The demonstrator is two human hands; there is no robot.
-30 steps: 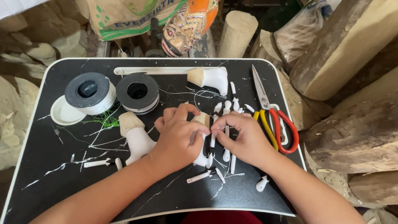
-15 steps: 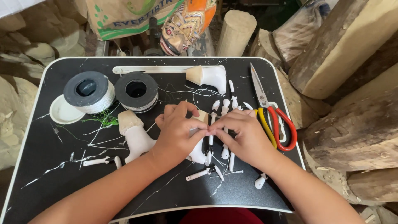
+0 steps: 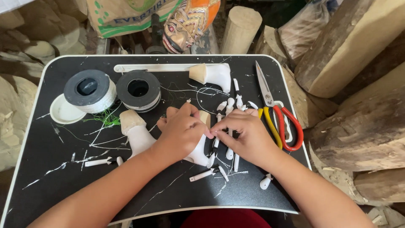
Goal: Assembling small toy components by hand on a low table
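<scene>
My left hand [image 3: 180, 131] lies curled over a white carved wooden piece [image 3: 199, 154] with a bare wood end [image 3: 205, 118] in the middle of the black tray [image 3: 50, 185]. My right hand [image 3: 248, 136] meets it fingertip to fingertip over that piece; what the fingertips pinch is hidden. Several small white carved pegs [image 3: 230, 103] lie scattered around and under both hands. A second white carved piece [image 3: 137, 133] lies just left of my left hand. A third [image 3: 213, 74] sits at the tray's far side.
Two spools of white thread [image 3: 89, 90] [image 3: 139, 89] stand at the tray's back left beside a white lid [image 3: 63, 113]. Scissors with red and yellow handles [image 3: 280, 114] lie at the right edge. Logs [image 3: 350, 46], a painted mask [image 3: 187, 21] and a sack surround the tray.
Both hands have drawn closer together over the white piece, and my right hand has shifted slightly left. Nothing else on the tray has moved.
</scene>
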